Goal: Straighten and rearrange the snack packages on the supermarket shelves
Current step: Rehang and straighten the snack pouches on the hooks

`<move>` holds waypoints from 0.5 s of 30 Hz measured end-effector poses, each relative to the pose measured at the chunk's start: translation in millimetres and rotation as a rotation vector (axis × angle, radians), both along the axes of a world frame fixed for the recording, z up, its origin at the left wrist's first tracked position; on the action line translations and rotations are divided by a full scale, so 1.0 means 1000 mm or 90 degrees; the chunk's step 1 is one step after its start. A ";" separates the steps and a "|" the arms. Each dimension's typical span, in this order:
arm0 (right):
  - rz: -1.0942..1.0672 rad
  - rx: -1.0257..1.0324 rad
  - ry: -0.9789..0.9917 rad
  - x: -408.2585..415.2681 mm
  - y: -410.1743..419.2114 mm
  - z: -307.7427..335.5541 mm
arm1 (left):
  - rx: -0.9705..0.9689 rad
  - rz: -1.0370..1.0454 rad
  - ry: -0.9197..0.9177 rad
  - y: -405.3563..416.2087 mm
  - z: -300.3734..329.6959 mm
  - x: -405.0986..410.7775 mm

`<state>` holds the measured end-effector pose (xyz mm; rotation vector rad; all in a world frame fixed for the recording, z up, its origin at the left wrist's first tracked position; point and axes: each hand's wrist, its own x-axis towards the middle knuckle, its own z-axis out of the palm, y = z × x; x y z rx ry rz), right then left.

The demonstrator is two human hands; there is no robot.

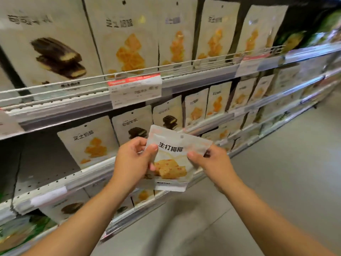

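Observation:
I hold a white snack package (173, 157) with black characters and a picture of yellow cake squares, in front of the middle shelf. My left hand (133, 159) grips its left edge, thumb on the front. My right hand (208, 159) pinches its right edge. The package is tilted slightly clockwise. Behind it on the middle shelf (60, 183) stand white packages with orange snacks (90, 143) and dark chocolate ones (134, 126). The top shelf carries a large chocolate-stick package (51, 47) and several orange-snack packages (129, 43).
A bare gap of perforated shelf back (42, 159) lies at the left of the middle shelf. A price tag (135, 91) hangs on the upper shelf's wire rail. Lower shelves hold more packages (70, 209). The grey aisle floor (276, 182) extends to the right.

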<state>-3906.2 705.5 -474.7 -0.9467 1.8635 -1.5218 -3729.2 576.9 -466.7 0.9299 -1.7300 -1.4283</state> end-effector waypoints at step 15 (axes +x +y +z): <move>-0.073 -0.057 -0.210 -0.223 0.090 -0.007 | 0.003 -0.245 -0.205 0.079 -0.032 -0.207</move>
